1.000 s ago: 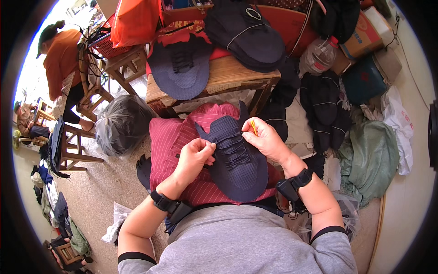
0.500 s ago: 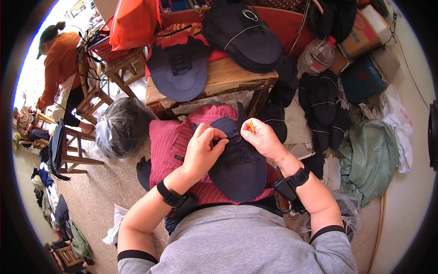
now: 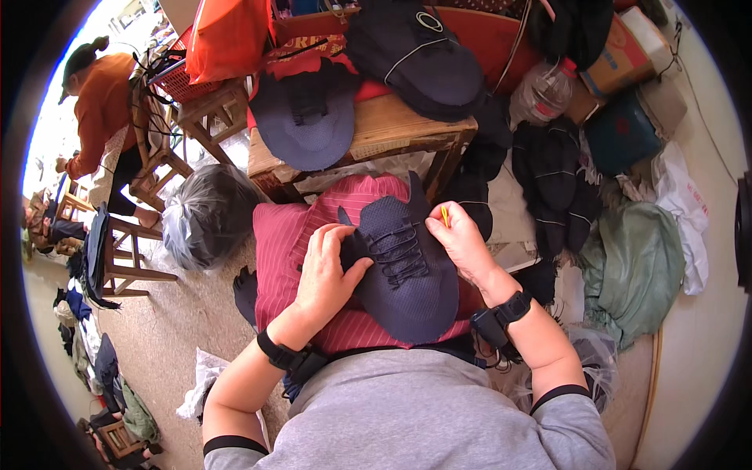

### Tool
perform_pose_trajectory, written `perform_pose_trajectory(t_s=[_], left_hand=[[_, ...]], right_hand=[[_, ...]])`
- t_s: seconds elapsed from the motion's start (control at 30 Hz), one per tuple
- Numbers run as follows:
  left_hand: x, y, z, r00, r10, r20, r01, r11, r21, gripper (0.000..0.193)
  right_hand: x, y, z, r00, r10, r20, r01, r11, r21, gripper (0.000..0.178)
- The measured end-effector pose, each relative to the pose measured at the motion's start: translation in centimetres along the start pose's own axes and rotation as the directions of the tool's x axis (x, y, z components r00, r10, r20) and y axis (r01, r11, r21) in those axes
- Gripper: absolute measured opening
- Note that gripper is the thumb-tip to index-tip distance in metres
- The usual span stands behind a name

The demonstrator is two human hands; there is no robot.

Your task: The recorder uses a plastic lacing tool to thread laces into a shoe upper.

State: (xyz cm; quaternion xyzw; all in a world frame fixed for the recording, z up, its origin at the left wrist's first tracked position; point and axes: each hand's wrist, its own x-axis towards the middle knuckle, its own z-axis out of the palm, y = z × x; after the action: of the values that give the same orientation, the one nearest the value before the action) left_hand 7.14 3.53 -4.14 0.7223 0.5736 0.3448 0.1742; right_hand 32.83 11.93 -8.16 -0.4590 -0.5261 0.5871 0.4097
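Note:
A dark navy knitted shoe upper (image 3: pixel 419 294) lies across my lap on red striped cloth (image 3: pixel 274 274), its tongue and two collar ends pointing away from me. Black laces (image 3: pixel 399 254) zigzag over its middle. At the upper's left edge, my left hand (image 3: pixel 325 270) grips it with the thumb on top and the fingers partly hidden. My right hand (image 3: pixel 464 247) is closed beside its right edge, and a thin yellow piece (image 3: pixel 445 215) sticks up between thumb and forefinger. Too little of this piece shows to tell its kind.
Ahead stands a wooden bench (image 3: pixel 384 129) with a laced upper (image 3: pixel 309 117) and a tied stack of uppers (image 3: pixel 419 63). Bundled uppers (image 3: pixel 548 172) and a green sack (image 3: pixel 630 270) lie at right. Leftward are a stuffed plastic bag (image 3: pixel 207 219), stools and a person in orange (image 3: pixel 106 110).
My left hand has moved from over the tongue to the upper's left edge, uncovering the laces. My right hand has shifted slightly right, still holding the yellow piece.

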Motion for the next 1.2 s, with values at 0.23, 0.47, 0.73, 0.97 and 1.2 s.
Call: perform_pose_trajectory(t_s=[0.23,0.47,0.73,0.97,1.2], left_hand=[[-0.9,0.5,-1.5,1.0,-0.003,0.012,0.0,0.974,0.228,0.059],[-2.9,-0.6,-3.6,0.987,0.126,0.104,-0.128,0.992,0.01,0.049],[-6.8,-8.1,-8.0,0.834,-0.325,-0.446,0.28,0.946,-0.164,0.014],[-16.0,-17.8,-6.0,0.681,-0.598,-0.423,0.531,0.801,-0.277,0.009],[-27.8,-28.1,1.0,0.4,-0.823,-0.403,0.76,0.544,-0.356,0.021]], right_hand=[[-1.7,-2.0,-2.7,0.951,0.306,0.048,-0.302,0.95,-0.076,0.025],[-6.1,-5.5,-0.7,0.829,0.419,0.37,-0.457,0.889,0.018,0.035],[-1.4,-16.1,3.6,0.921,0.105,0.374,-0.095,0.994,-0.046,0.028],[12.8,-17.6,9.2,0.943,-0.102,0.316,0.072,0.992,0.105,0.039],[11.9,-9.5,9.6,0.922,-0.367,0.123,0.34,0.616,-0.711,0.024]])
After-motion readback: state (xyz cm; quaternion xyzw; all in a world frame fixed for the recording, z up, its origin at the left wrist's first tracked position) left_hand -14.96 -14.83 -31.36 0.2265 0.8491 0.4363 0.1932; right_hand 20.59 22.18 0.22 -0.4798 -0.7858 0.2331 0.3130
